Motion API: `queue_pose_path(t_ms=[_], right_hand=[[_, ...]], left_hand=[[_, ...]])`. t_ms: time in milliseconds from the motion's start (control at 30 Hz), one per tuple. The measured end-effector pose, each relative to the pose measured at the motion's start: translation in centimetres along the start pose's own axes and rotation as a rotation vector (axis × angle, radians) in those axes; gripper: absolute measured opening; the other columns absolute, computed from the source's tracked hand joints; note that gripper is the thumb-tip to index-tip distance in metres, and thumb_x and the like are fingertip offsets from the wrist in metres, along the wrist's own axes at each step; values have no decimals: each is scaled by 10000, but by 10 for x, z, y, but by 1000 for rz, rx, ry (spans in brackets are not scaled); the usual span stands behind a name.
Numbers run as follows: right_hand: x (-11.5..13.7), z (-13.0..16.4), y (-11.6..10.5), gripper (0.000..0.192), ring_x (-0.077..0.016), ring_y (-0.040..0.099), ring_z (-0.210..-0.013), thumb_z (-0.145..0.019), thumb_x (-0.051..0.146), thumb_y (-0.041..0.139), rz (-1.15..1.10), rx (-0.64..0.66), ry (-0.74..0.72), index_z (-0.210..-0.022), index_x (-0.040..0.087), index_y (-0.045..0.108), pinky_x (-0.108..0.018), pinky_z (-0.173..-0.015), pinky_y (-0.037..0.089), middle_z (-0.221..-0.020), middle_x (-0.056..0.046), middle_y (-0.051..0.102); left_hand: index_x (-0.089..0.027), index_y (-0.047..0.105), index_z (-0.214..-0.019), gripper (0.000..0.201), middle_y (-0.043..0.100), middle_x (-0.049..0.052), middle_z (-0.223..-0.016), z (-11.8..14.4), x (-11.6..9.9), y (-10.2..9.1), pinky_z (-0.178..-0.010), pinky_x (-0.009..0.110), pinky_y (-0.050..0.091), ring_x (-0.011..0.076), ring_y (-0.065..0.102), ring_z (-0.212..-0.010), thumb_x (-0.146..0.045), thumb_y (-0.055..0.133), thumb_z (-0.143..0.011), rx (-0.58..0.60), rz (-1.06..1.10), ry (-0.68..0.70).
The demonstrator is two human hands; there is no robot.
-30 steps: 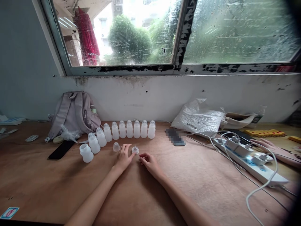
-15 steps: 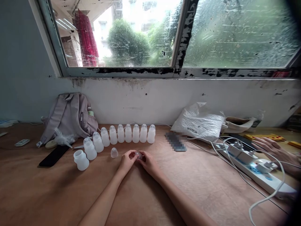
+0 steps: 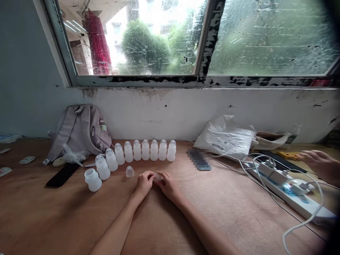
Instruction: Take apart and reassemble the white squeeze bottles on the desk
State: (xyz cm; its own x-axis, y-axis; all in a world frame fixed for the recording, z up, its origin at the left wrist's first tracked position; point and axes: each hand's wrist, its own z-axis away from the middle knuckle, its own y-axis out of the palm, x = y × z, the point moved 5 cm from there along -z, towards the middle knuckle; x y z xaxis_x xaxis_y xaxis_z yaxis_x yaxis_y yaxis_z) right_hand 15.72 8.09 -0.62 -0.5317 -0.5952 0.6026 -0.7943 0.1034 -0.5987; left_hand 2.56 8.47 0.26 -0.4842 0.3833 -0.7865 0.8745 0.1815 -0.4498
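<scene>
Low over the wooden table (image 3: 170, 226), my left hand (image 3: 145, 184) and my right hand (image 3: 166, 185) meet with their fingers closed round a small clear plastic piece (image 3: 157, 176). The fingers cover much of it, so its exact kind does not show. Left of my left hand, a clear dome-shaped bottle cap (image 3: 129, 172) stands on the table. Behind is a curved row of several frosted baby bottles with clear caps, such as this capped bottle (image 3: 146, 150). At the row's near left end, an uncapped bottle (image 3: 92, 180) stands with its mouth showing.
A grey backpack (image 3: 79, 131) leans on the wall at left, with a black phone (image 3: 62, 175) before it. Right of the row lie a blurred-out phone (image 3: 199, 160) and a silvery plastic bag (image 3: 224, 138). A white power strip (image 3: 289, 189) with cables and another person's hand (image 3: 321, 161) are farther right.
My hands stay together on the clear piece, with only a slight shift of the fingers. The other person's hand at right has lifted off the yellow object and moved right.
</scene>
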Motion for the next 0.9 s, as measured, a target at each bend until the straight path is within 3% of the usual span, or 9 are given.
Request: queue_pose_path(t_ms=[333,467,600,900], right_hand=[[-9,-1,-8,400,-192,502,-976,-707,98,525,38,50,-47,-1091,206,496,-345,-849,413,-1030,-56,569],[-29,-3,-23,329,-194,533,-944,-722,173,528,118,-7,118,-1050,191,514,-337,-817,425,-1004,-66,585],[-42,-3,-42,291,-193,563,-869,-727,253,534,195,-52,274,-1005,169,533,-316,-769,432,-921,-75,610],[-47,-1,-55,280,-204,537,-923,-734,283,518,282,-27,407,-988,165,517,-287,-774,399,-922,-85,618]], left_hand=[[-176,629,-737,133,659,29,-698,-4,12,4,-580,250,464,145,589,-592,-269,534,-729,55,125,-48],[-161,605,-818,204,642,51,-761,-7,20,-3,-590,261,475,153,597,-634,-329,528,-732,-37,120,-85],[-177,591,-887,204,605,63,-856,-7,22,-11,-713,314,454,178,575,-769,-259,560,-703,-110,11,-60],[-188,546,-1001,332,628,53,-860,-5,24,-4,-806,357,412,196,543,-868,-89,547,-684,-43,-155,-25]])
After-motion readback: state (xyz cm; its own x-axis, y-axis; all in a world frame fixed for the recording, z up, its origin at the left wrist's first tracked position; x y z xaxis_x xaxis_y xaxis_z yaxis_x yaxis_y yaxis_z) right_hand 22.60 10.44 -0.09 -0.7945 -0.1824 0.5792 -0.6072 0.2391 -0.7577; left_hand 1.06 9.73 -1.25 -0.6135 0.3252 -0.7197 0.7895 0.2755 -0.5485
